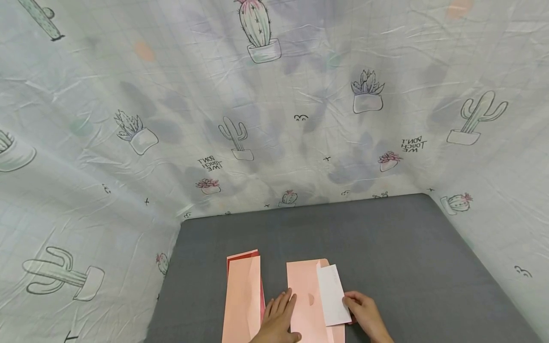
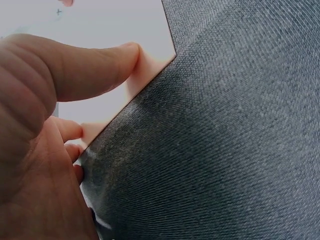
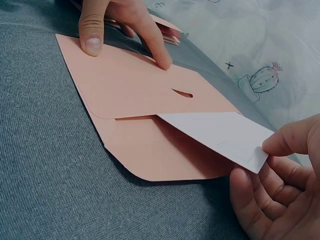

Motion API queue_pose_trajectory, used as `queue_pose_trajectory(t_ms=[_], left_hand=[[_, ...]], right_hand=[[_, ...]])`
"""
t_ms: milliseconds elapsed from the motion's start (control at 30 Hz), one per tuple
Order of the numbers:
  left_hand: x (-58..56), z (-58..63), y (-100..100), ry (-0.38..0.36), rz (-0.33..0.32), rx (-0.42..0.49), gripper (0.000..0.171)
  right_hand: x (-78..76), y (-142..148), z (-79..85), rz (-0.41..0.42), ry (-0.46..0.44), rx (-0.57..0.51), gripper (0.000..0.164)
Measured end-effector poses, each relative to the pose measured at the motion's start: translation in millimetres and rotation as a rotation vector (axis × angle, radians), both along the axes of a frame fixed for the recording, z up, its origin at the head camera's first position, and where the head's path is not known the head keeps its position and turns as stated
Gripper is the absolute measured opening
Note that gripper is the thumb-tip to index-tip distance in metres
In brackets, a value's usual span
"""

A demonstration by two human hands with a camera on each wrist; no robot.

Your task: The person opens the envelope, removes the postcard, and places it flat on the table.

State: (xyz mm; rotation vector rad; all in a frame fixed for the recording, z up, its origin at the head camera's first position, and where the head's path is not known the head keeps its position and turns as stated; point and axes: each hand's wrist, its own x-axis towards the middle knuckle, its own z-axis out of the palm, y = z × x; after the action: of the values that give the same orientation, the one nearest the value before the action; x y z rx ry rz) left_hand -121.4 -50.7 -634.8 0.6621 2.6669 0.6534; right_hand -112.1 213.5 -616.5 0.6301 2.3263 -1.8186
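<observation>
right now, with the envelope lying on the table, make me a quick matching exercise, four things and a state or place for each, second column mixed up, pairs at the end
Things
1. left hand
2. card
3. pink stack
4. right hand

States or places
A. pinching something near a corner
B. beside the pink envelope, with red showing at its edges
C. thumb on the pink envelope
D. white, at the pink envelope's opening

Pairs: 1-C, 2-D, 3-B, 4-A
</observation>
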Motion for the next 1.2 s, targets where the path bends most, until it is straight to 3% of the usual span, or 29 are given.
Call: queue_pose_trajectory(t_ms=[600,933,1200], left_hand=[[-0.7,-2.7,2.2,-0.042,0.018,0.018,0.098],[2.4,-3.0,0.2,0.012,0.007,0.008,0.101],[3.4,-0.5,0.7,-0.017,0.005,0.023,0.098]], right_hand=[[0.9,6.3,-4.7,0.042,0.003,-0.056,0.03],[1.5,5.5,-0.8,-0.001,-0.028,-0.017,0.027],[1.6,9.0,2.5,-0.027,-0.027,-0.03,0.027]])
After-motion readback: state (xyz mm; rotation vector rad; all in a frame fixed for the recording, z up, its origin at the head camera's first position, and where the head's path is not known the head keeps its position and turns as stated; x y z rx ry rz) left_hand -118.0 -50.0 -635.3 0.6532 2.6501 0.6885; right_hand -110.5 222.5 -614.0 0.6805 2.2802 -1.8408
